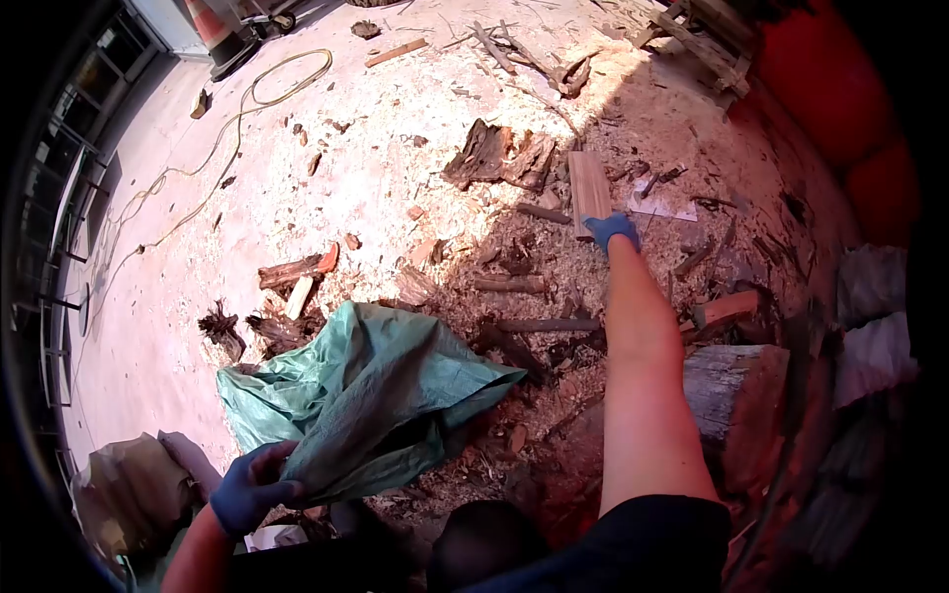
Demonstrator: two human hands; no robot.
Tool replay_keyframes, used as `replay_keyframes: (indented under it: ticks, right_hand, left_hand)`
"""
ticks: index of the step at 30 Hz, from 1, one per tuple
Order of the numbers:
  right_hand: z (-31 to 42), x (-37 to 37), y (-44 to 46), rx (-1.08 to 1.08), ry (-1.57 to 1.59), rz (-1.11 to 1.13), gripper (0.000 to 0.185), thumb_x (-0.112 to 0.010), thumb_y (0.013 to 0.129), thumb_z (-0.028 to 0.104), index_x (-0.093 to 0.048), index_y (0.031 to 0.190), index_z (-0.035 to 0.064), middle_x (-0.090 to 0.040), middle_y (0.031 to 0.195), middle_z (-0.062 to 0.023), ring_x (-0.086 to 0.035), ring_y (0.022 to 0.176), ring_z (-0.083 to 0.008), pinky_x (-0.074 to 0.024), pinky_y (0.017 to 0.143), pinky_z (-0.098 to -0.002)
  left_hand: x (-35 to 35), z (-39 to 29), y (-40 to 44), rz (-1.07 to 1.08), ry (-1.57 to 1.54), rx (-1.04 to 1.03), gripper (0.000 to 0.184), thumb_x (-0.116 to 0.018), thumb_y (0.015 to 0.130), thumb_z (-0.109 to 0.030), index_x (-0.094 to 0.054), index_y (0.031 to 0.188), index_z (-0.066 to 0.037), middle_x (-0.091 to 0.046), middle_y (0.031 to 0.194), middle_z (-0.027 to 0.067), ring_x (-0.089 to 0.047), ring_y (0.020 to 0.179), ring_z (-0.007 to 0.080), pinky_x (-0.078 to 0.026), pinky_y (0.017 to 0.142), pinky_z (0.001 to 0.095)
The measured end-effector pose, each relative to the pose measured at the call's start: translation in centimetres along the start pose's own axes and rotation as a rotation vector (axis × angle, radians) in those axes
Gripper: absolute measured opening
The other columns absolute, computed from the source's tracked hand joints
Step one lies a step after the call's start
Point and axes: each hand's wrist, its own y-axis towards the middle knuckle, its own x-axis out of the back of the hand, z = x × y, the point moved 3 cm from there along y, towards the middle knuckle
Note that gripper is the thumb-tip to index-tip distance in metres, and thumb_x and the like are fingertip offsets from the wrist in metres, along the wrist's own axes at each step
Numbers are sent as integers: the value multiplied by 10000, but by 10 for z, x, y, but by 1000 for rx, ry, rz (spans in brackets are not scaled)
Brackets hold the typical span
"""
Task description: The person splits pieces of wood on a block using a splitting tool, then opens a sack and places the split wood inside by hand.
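Note:
My left hand [255, 489], in a blue glove, pinches the near edge of a green woven sack [381, 385]. The sack lies crumpled on the littered floor, its mouth partly gaping toward me. Stretched far forward, my right hand [611, 229], also blue-gloved, grips the near end of a flat wooden board [590, 188]. That board lies on or just above the wood chips; I cannot tell which. Beyond it to the left is a broken bark chunk [501, 156]. A pale paper sheet [664, 203] lies right of the board.
Sawdust, sticks and bark cover the floor. A thick log [736, 395] stands right of my forearm. Split wood pieces [292, 277] lie beyond the sack. A yellow hose [237, 128] snakes across the left, near a traffic cone [213, 30]. A tan sack [133, 489] sits at lower left.

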Motion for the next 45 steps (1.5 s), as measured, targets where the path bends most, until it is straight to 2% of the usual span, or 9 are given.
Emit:
replay_keyframes:
  ticks: [14,21,24,27,28,31,34,37,45]
  right_hand:
    - [-96,-18,-197,219,1550,244,659,-852,703,94,-466,1229,1,-613,1148,-125,-650,955,-204,-525,861,-308]
    - [-121,-27,-354,574,918,931,694,-894,672,172,-551,1249,-8,-614,1171,-85,-586,1110,-179,-469,987,-350]
    - [-36,-58,-390,684,713,1065,632,-857,764,209,-560,1284,7,-616,1215,-85,-588,1108,-182,-460,985,-325]
    - [-4,-81,-441,3,1668,1496,512,-804,829,280,-622,1221,6,-648,1204,-105,-615,1065,-162,-475,979,-343]
    - [-2,-88,-449,726,1421,1407,453,-786,845,274,-639,1187,16,-666,1144,-107,-633,1001,-155,-510,904,-332]
    - [26,1,-392,949,431,1569,376,-772,861,296,-669,1098,23,-697,911,-79,-654,742,-104,-539,534,-268]
    - [5,21,-286,667,532,1314,277,-699,928,205,-691,1111,-3,-713,1034,-56,-641,918,-113,-497,809,-244]
    - [14,-36,-188,946,178,136,517,-704,889,270,-560,1348,83,-579,1341,-186,-569,1256,-246,-469,1013,-387]
    - [28,-51,-189,850,-420,113,540,-716,789,290,-573,1273,100,-503,1332,-167,-470,1280,-348,-371,1088,-472]
  left_hand:
    - [-60,-28,33,190,-189,12,421,-610,990,-187,-531,1345,24,-646,1228,64,-610,1080,116,-467,977,287]
    - [-119,-38,57,366,-253,-179,655,-526,1050,-229,-205,1573,2,-487,1452,49,-455,1278,96,-354,1090,264]
    - [-142,-25,50,550,-189,9,647,-589,1015,-201,-276,1549,-12,-615,1228,2,-553,926,13,-429,792,153]
    - [-152,-27,34,631,-207,209,598,-623,982,-138,-366,1507,-14,-654,1141,12,-585,865,-9,-425,711,116]
    - [-151,-31,33,579,-258,169,575,-630,969,-132,-396,1479,-6,-662,1136,24,-608,880,23,-454,744,147]
    - [-121,-45,25,320,-343,-46,419,-614,943,-133,-523,1319,27,-679,1149,78,-658,1007,132,-509,908,270]
    - [-58,-47,22,108,-220,-145,244,-583,949,-158,-599,1132,4,-689,1020,60,-665,866,113,-524,798,256]
    - [-60,-34,12,142,-232,-13,243,-615,952,-127,-593,1155,6,-688,1030,50,-651,905,96,-518,821,251]
    - [-46,-16,-9,101,-221,-26,415,-646,943,-144,-533,1299,36,-657,1155,67,-627,1021,121,-491,923,274]
